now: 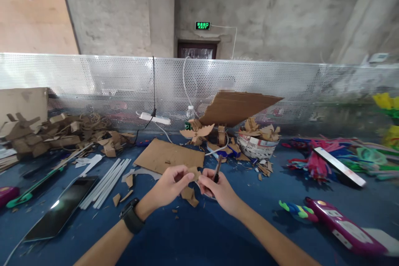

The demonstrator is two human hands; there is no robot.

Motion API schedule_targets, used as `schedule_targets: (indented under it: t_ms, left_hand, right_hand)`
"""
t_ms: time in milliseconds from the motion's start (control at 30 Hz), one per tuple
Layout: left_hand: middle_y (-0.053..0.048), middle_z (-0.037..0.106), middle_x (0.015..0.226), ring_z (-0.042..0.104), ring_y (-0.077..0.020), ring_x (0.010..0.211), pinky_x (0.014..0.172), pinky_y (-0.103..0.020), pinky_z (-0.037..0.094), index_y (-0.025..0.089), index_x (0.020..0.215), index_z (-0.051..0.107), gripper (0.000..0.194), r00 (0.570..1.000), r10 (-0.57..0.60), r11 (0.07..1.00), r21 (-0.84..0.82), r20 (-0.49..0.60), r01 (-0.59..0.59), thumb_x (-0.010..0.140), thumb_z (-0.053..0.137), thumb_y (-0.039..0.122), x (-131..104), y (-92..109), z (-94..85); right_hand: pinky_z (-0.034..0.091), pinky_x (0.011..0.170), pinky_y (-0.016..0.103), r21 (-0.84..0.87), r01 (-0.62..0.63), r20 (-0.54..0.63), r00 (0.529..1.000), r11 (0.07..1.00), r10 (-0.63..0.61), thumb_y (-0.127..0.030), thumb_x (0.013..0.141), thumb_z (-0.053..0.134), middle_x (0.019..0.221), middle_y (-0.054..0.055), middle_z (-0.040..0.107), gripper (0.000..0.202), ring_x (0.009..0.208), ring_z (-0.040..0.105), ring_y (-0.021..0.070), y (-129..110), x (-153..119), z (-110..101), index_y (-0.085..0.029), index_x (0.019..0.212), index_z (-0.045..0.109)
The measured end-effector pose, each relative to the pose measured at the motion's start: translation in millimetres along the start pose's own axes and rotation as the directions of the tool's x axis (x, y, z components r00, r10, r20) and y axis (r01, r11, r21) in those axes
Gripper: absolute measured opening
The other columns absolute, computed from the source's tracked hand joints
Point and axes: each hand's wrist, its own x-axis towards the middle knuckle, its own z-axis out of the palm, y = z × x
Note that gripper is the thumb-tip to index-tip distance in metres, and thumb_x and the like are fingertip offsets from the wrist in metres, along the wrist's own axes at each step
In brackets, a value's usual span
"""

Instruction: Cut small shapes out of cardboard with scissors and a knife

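My left hand [173,185] pinches a small piece of brown cardboard [195,173] between thumb and fingers. Close against its right side, my right hand [222,191] is closed around a dark pen-shaped tool [217,169], which points upward; its exact kind is not clear. The right fingertips meet the cardboard's edge. Beneath both hands lie loose cardboard scraps [189,197]. A flat cardboard sheet [170,153] rests on the blue table just beyond. Behind the hands stands a cut cardboard figure with jagged wings [197,134].
White glue sticks [106,183] and a tablet [62,210] lie to the left, near a cardboard heap [62,133]. A scrap-filled basket [258,145] stands behind. On the right are a phone [339,166], pipe cleaners [314,164] and a purple device [346,224]. A perforated metal panel [109,79] borders the back.
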Motion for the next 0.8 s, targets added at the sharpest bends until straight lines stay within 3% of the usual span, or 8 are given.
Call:
schedule_targets:
  t_ms: [167,300,500,667,800]
  left_hand:
    - [0.003,0.052,0.057,0.049,-0.0129,0.054,0.056,-0.026,0.036,0.020,0.068,0.052,0.053,0.999,0.013,0.990,0.139,0.050,-0.020,0.103,0.046,0.059,-3,4,2.7]
    - [0.001,0.055,0.054,0.054,-0.0146,0.052,0.058,-0.028,0.043,0.021,0.064,0.051,0.062,0.999,-0.036,0.999,0.033,0.035,0.035,0.106,0.031,0.062,-4,-2,8.7]
    - [0.001,0.053,0.053,0.053,-0.0142,0.051,0.056,-0.027,0.042,0.021,0.065,0.052,0.058,0.998,-0.063,0.997,0.050,-0.001,0.063,0.105,0.035,0.060,-2,-9,9.2]
    - [0.000,0.066,0.069,0.061,-0.0174,0.056,0.056,-0.027,0.046,0.019,0.111,0.068,0.032,0.995,-0.089,0.987,0.136,0.046,0.082,0.100,0.052,0.045,0,-11,-3.3]
    - [-0.005,0.077,0.088,0.067,-0.0220,0.076,0.068,-0.030,0.046,0.021,0.104,0.075,0.027,1.000,0.001,0.937,0.348,0.007,-0.003,0.100,0.052,0.034,0,-10,-10.8]
  right_hand:
    - [0.025,0.048,0.027,-0.242,0.088,0.011,0.996,0.966,-0.088,-0.074,0.096,0.057,0.053,-0.006,0.042,0.060,0.046,0.033,0.0092,-3,-4,2,-0.021,0.069,0.057]
    - [0.029,0.049,0.028,-0.305,0.030,-0.013,0.999,0.952,-0.035,-0.080,0.098,0.042,0.052,-0.003,0.044,0.070,0.045,0.037,0.0109,-4,-5,5,-0.021,0.061,0.053]
    - [0.037,0.057,0.030,-0.523,0.031,-0.063,0.995,0.851,-0.075,-0.079,0.101,0.032,0.045,0.000,0.048,0.078,0.047,0.046,0.0141,-7,-3,3,-0.023,0.049,0.045]
    - [0.040,0.059,0.030,-0.617,0.035,0.029,0.999,0.786,-0.021,-0.065,0.106,0.039,0.048,0.001,0.054,0.069,0.048,0.052,0.0158,-4,-2,3,-0.022,0.056,0.055]
    - [0.038,0.058,0.028,-0.681,0.020,0.023,1.000,0.732,-0.006,-0.047,0.105,0.051,0.060,0.002,0.062,0.049,0.055,0.056,0.0164,-5,-1,-4,-0.020,0.066,0.063]
